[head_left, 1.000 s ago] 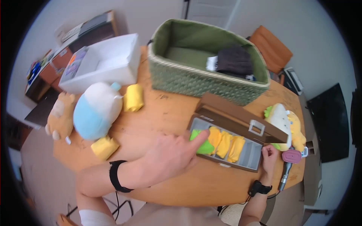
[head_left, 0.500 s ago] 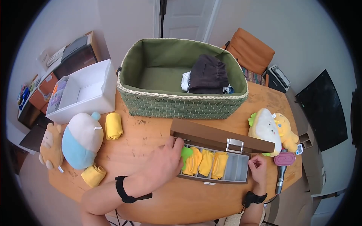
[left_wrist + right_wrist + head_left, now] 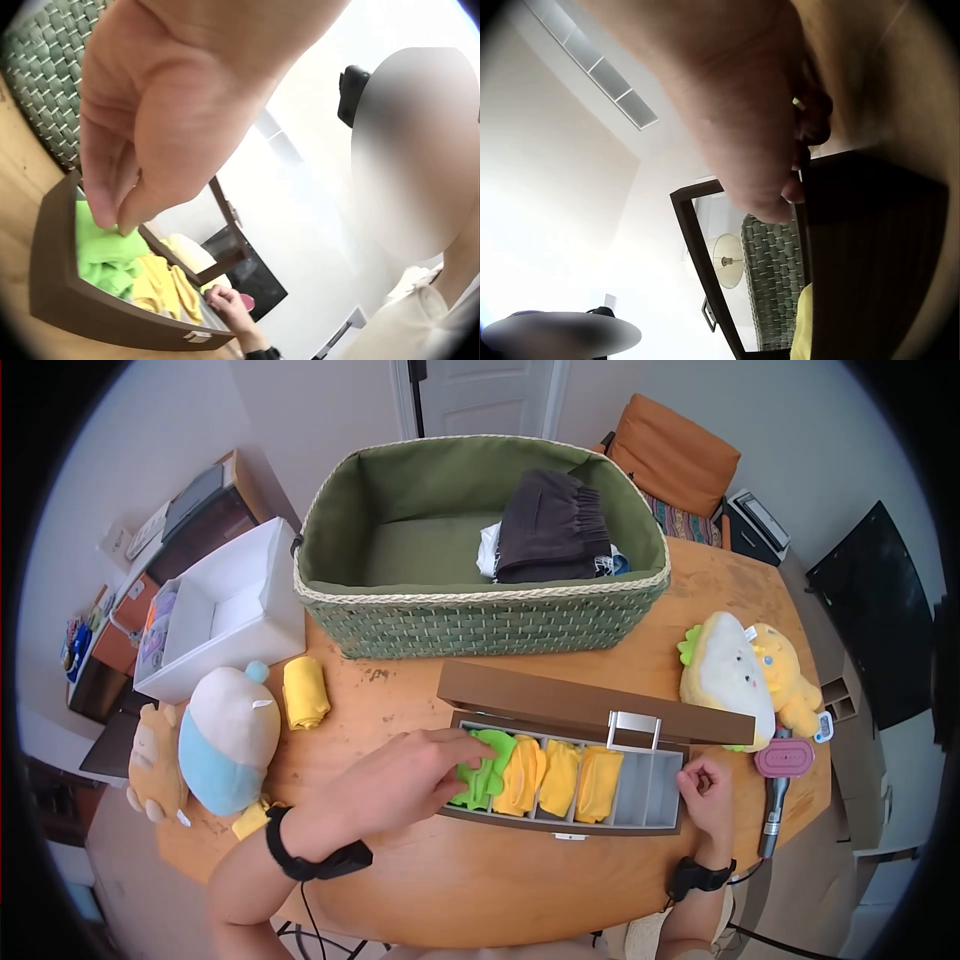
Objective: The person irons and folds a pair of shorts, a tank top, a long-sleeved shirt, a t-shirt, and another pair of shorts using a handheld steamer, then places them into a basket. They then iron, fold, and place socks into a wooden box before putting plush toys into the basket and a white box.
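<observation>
A long brown box (image 3: 570,837) with grey dividers has its lid (image 3: 540,698) raised. In its left end sits a bunched green cloth (image 3: 488,770). My left hand (image 3: 415,775) reaches down over that end, thumb and fingertips pinching the top of the green cloth, as the left wrist view shows. Several folded yellow cloths (image 3: 560,778) stand in the compartments beside it. My right hand (image 3: 706,790) is at the box's right end, with curled fingers gripping the end wall's rim; the right wrist view partly hides the fingers behind the palm.
Behind the box stands a green woven basket (image 3: 480,625) with dark folded clothes (image 3: 553,530). At left are a white box (image 3: 225,645), plush toys (image 3: 230,740) and a rolled yellow cloth (image 3: 305,693). A sandwich plush (image 3: 728,675) and a pink-headed brush (image 3: 785,757) lie to the right.
My left hand went from an extended index finger on the green cloth, to the box's left end, then to pinching the cloth. The right hand stayed at the right end. The head view shifted.
</observation>
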`<state>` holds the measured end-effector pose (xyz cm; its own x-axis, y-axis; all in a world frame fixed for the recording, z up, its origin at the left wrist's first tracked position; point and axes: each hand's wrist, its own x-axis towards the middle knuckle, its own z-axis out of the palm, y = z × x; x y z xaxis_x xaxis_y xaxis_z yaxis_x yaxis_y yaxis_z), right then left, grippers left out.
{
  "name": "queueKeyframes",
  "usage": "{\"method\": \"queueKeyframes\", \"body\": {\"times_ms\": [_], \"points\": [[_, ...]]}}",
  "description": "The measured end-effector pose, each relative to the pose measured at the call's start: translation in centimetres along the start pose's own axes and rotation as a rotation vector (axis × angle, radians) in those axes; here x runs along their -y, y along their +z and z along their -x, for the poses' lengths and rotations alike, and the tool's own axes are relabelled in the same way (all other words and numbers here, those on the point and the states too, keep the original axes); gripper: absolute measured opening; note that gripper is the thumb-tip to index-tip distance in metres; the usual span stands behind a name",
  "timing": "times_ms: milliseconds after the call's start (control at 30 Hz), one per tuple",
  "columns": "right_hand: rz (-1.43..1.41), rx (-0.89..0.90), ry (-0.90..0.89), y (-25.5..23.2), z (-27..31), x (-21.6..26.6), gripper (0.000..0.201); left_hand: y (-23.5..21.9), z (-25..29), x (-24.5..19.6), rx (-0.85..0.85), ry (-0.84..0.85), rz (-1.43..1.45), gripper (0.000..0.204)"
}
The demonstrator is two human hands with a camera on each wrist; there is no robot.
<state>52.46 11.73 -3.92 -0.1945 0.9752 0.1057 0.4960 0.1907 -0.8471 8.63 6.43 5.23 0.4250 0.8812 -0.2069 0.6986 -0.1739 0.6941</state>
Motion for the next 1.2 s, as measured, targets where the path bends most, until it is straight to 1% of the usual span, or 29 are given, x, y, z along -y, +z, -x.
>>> {"method": "queueKeyframes", "body": {"times_ms": [67,100,167,200,267,300,367,400,467,500,567,667,700,733,767,800,867,900,967,1033,1100,1167,1200], "points": [[0.037,-0.006,-0.022,-0.1,0.0,0.2,0.017,0.5,-0.9,0.4,-0.003,0.159,-0.083,0.041],[0.055,-0.007,-0.036,-0.1,0.0,0.4,0.017,0.6,-1.0,0.3,-0.001,0.163,-0.085,0.041],[0.073,-0.009,-0.044,-0.1,0.0,0.5,0.017,1.1,-0.8,0.2,-0.104,0.278,-0.458,0.049],[0.053,-0.008,-0.036,-0.1,0.0,0.4,0.017,1.3,-0.7,-0.3,-0.098,0.280,-0.456,0.049],[0.028,-0.004,-0.018,0.0,0.2,0.4,0.017,1.7,-0.3,-1.7,-0.083,0.176,-0.686,0.047],[0.036,0.028,0.010,-0.2,0.3,0.4,0.017,2.0,-0.2,-1.9,-0.074,0.174,-0.683,0.047],[0.046,0.062,0.041,-0.4,0.3,0.8,0.017,2.5,-0.2,-2.1,-0.063,0.098,-0.756,0.037],[0.077,0.061,0.022,-0.5,0.2,1.1,0.017,2.5,-0.3,-2.1,-0.059,0.097,-0.753,0.037],[0.105,0.063,0.010,-0.4,0.2,1.0,0.017,2.6,-0.5,-2.0,-0.008,0.063,-0.812,0.028],[0.093,0.037,-0.010,-0.2,0.2,0.8,0.016,2.8,-0.7,-1.9,-0.002,0.061,-0.811,0.028],[0.079,0.010,-0.029,-0.1,0.1,0.6,0.016,3.0,-1.2,-1.6,-0.010,0.139,-0.862,0.022],[0.091,0.005,-0.038,-0.1,0.2,0.9,0.015,2.1,-1.5,-1.4,0.027,0.124,-0.797,0.025],[0.106,0.008,-0.059,-0.2,0.1,0.9,0.015,2.2,-1.5,-1.7,0.024,0.126,-0.798,0.025],[0.120,0.008,-0.083,-0.2,0.1,0.9,0.015,2.5,-1.4,-2.3,0.059,0.089,-0.829,0.022],[0.119,0.003,-0.088,-0.2,0.1,1.0,0.015,2.5,-1.2,-2.7,0.095,0.052,-0.860,0.020],[0.117,0.004,-0.082,-0.2,0.1,1.2,0.015,1.9,-1.2,-2.5,0.091,0.053,-0.867,0.020],[0.112,-0.001,-0.077,-0.2,0.1,1.3,0.014,-0.4,-1.5,-1.7,0.147,0.118,-0.567,0.023],[0.116,0.006,-0.091,-0.3,0.1,1.2,0.014,-1.2,-2.0,-1.5,0.147,0.122,-0.575,0.023],[0.113,0.008,-0.100,-0.3,0.2,1.1,0.014,-2.1,-2.7,-1.0,0.127,0.044,-0.280,0.026],[0.070,0.014,-0.049,-0.2,0.3,0.9,0.014,-1.1,-3.2,-0.4,0.112,0.060,-0.273,0.029],[0.062,0.020,-0.047,-0.3,0.3,0.7,0.014,0.0,-3.3,0.2,0.101,0.074,-0.265,0.032],[0.058,0.026,-0.045,-0.5,0.3,0.9,0.014,0.9,-3.2,0.2,-0.016,0.105,-0.338,0.036],[0.086,0.036,-0.072,-0.6,0.3,1.1,0.014,1.3,-3.0,-0.3,-0.013,0.108,-0.344,0.036]]}}
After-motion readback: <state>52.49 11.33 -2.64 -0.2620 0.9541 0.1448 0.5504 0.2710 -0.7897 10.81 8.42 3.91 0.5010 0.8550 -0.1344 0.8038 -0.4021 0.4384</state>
